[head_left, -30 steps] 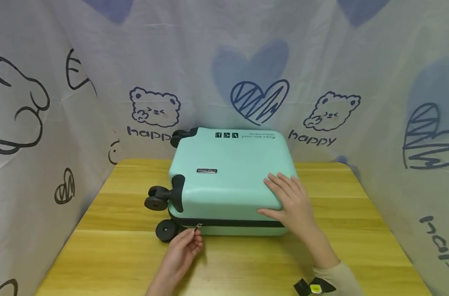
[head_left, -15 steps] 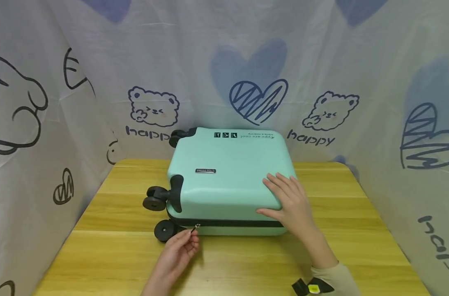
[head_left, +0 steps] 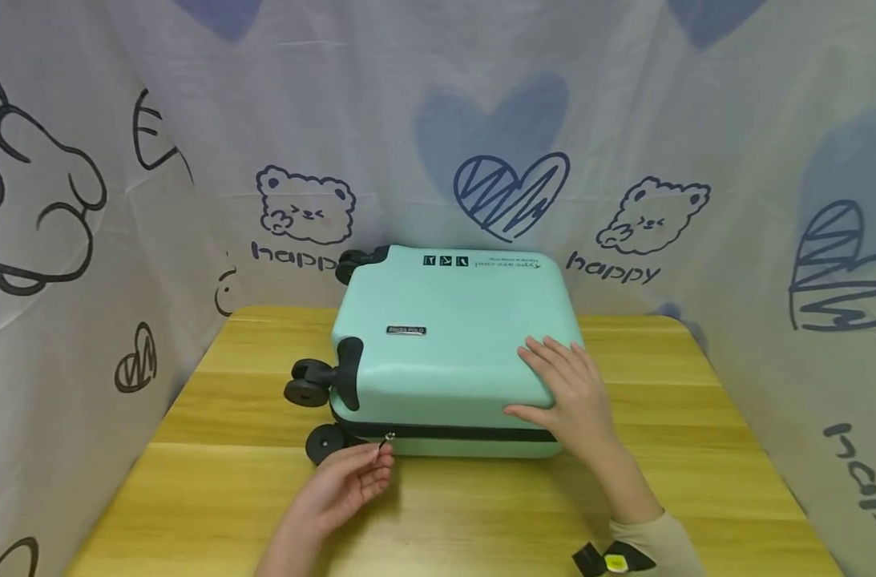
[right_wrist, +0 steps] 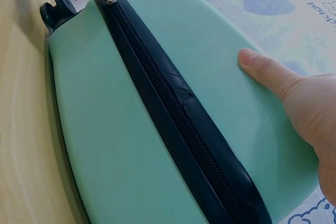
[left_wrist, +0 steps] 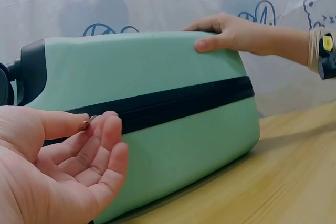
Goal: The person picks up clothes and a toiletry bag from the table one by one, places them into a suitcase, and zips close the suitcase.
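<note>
A mint-green hard-shell suitcase [head_left: 452, 312] lies flat on the table, its black wheels to the left. Along its near side runs a black zipper [right_wrist: 173, 103], its teeth meshed where the right wrist view shows them. My left hand [head_left: 347, 485] pinches the small metal zipper pull [head_left: 389, 437] between thumb and forefinger, near the wheeled left end. The other fingers curl loosely below it. My right hand [head_left: 567, 393] rests on the near right corner of the suitcase, fingers spread over the top and thumb [right_wrist: 257, 64] against the side.
The wooden table [head_left: 668, 449] extends around the suitcase on all sides but the back. White cloth [head_left: 394, 120] printed with hearts and bears hangs behind and at both sides. A black wheel [head_left: 325, 443] sticks out beside my left hand.
The left wrist and forearm have dropped slightly to the left, while the fingers keep their pinch on the zipper pull. The right hand and the suitcase stay in place.
</note>
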A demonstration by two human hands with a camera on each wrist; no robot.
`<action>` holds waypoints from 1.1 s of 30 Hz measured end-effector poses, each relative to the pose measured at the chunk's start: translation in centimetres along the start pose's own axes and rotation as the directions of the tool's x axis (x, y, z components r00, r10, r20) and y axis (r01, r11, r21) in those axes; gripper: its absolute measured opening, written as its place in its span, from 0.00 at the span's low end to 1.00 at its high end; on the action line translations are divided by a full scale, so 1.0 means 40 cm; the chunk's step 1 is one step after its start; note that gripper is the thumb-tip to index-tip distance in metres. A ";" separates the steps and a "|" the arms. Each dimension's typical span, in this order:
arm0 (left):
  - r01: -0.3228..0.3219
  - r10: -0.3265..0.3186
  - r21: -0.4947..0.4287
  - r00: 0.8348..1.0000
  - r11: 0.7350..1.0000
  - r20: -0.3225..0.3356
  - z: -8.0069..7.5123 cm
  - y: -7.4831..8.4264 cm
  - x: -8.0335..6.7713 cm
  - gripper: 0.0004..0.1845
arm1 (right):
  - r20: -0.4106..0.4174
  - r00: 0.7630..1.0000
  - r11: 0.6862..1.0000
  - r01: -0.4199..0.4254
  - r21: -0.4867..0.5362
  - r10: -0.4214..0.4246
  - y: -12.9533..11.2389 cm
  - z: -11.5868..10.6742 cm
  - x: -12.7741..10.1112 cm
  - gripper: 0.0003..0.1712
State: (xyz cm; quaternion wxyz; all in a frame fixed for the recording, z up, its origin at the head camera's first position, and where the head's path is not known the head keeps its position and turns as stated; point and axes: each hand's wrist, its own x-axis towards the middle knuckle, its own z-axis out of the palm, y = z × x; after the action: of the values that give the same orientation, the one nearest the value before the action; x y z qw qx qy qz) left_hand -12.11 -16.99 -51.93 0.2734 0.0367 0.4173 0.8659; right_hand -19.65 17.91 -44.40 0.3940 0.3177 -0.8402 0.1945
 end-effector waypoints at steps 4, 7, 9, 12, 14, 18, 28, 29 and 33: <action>0.016 -0.017 0.039 0.999 0.999 0.028 -0.003 0.006 0.011 0.16 | 0.015 1.000 1.000 -0.010 0.002 0.010 0.001 -0.006 0.000 0.47; 0.032 -0.034 0.063 0.999 0.997 0.021 0.000 0.006 0.022 0.15 | 0.017 1.000 1.000 -0.012 -0.002 0.012 0.000 -0.008 -0.001 0.48; 0.041 -0.042 0.080 0.999 0.996 0.003 0.006 0.006 0.028 0.13 | 0.011 1.000 1.000 -0.009 -0.007 0.009 0.000 -0.008 -0.001 0.48; 0.043 -0.041 0.108 0.999 0.993 -0.027 0.011 0.007 0.033 0.11 | 0.005 1.000 1.000 -0.004 -0.012 0.005 0.002 -0.008 -0.001 0.47; 0.040 -0.036 0.122 0.999 0.992 -0.032 0.013 0.006 0.033 0.10 | 0.004 1.000 1.000 -0.003 -0.015 0.003 0.003 -0.008 -0.001 0.47; 0.031 -0.031 0.104 0.999 0.994 -0.007 0.008 0.004 0.029 0.11 | 0.008 1.000 1.000 0.001 -0.021 -0.001 0.004 -0.011 -0.001 0.47; 0.035 -0.031 -0.061 0.997 0.998 0.064 -0.023 0.010 -0.005 0.20 | 0.066 0.998 0.999 -0.016 -0.035 0.018 -0.002 -0.022 0.009 0.47; 0.036 -0.032 -0.074 0.997 0.997 0.065 -0.024 0.012 -0.010 0.20 | 0.068 0.997 0.999 -0.018 -0.034 0.020 -0.003 -0.022 0.009 0.47; 0.033 -0.021 -0.123 0.995 0.992 0.094 -0.027 0.019 -0.021 0.22 | 0.067 0.997 0.999 -0.024 -0.033 0.026 -0.006 -0.022 0.009 0.48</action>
State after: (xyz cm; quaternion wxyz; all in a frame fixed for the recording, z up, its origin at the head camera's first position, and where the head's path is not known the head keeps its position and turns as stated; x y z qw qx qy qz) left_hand -12.04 -18.55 -51.90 0.3058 0.0538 0.3497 0.8839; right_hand -19.18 18.12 -43.57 0.3679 0.3071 -0.8601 0.1749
